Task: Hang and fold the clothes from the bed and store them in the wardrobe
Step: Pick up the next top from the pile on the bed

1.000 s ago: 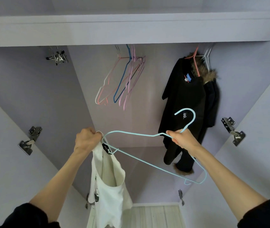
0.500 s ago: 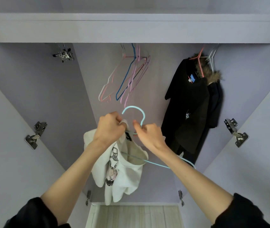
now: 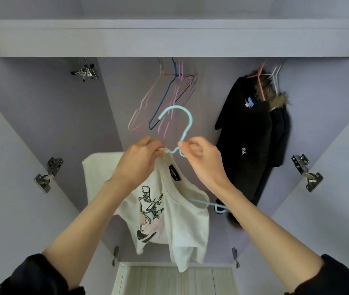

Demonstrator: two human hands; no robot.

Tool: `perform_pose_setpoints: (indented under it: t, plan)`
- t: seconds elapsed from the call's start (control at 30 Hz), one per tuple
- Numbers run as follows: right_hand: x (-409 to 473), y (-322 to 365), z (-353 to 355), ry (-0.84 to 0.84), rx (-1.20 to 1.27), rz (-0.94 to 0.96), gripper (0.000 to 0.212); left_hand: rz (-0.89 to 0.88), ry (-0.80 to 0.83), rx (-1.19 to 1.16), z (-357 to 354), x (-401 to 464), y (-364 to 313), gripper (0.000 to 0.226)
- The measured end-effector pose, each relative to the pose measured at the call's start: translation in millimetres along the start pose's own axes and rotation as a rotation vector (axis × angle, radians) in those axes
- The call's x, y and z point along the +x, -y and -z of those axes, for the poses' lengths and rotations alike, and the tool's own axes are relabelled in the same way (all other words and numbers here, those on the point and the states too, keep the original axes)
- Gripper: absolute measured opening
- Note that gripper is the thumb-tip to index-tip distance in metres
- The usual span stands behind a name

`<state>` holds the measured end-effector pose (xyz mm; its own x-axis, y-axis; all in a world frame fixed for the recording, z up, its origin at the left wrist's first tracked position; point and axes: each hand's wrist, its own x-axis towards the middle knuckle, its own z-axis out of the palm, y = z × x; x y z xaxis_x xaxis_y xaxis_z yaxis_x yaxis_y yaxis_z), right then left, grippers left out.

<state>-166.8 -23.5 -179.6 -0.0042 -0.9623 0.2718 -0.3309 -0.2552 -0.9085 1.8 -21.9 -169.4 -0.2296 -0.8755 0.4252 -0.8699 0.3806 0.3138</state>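
Observation:
A white T-shirt point(image 3: 180, 222) with a printed drawing hangs in front of the open wardrobe. A light blue wire hanger point(image 3: 187, 121) runs through its neck, hook upward, one shoulder end sticking out at the right. My left hand point(image 3: 139, 160) pinches the shirt's collar beside the hanger's neck. My right hand point(image 3: 201, 158) pinches the hanger just below its hook. Both hands are close together at mid-height.
Several empty coloured hangers point(image 3: 169, 99) hang at the middle of the wardrobe's rail. A black garment point(image 3: 246, 141) and a fur-trimmed black coat point(image 3: 280, 124) hang at the right. A shelf point(image 3: 173, 39) spans the top. Open doors with metal hinges point(image 3: 48, 174) flank both sides.
The hands came together and rose. The hanger, held out flat to the right a second ago, now sits inside the shirt's neck with its hook up, and the shirt has spread over it.

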Motion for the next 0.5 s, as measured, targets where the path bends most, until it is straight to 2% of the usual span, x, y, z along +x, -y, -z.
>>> perform_pose_setpoints:
  t: [0.07, 0.1, 0.13, 0.23, 0.3, 0.37, 0.5]
  plan:
    - [-8.7, -2.3, 3.9, -0.129, -0.114, 0.23, 0.015, 0.036, -0.035, -0.047, 4.0, -1.0, 6.3, 0.019]
    - [-14.4, -6.8, 4.4, -0.135, -0.145, 0.307, 0.015, 0.047, -0.054, -0.067, 6.5, -1.2, 8.9, 0.018]
    - [-21.5, -13.4, 4.1, -0.069, -0.163, 0.335, 0.018, 0.05, -0.071, -0.079, 9.3, -1.0, 11.2, 0.017]
    - [-43.7, -37.9, -5.3, 0.359, -0.288, 0.221, 0.019, 0.023, -0.11, -0.089, 18.8, 0.3, 12.4, 0.015]
    - [-50.9, -57.0, -14.5, 0.466, -0.477, 0.194, 0.033, 0.003, -0.122, -0.101, 24.8, 0.2, 10.5, 0.015]
    - [-51.4, -67.5, -21.7, 0.475, -0.577, 0.176, 0.041, -0.009, -0.155, -0.119, 31.2, -1.6, 9.3, 0.015]
    - [-50.1, -83.0, -25.9, 0.337, -0.551, 0.155, 0.037, 0.004, -0.22, -0.12, 45.2, -5.7, 14.2, 0.014]
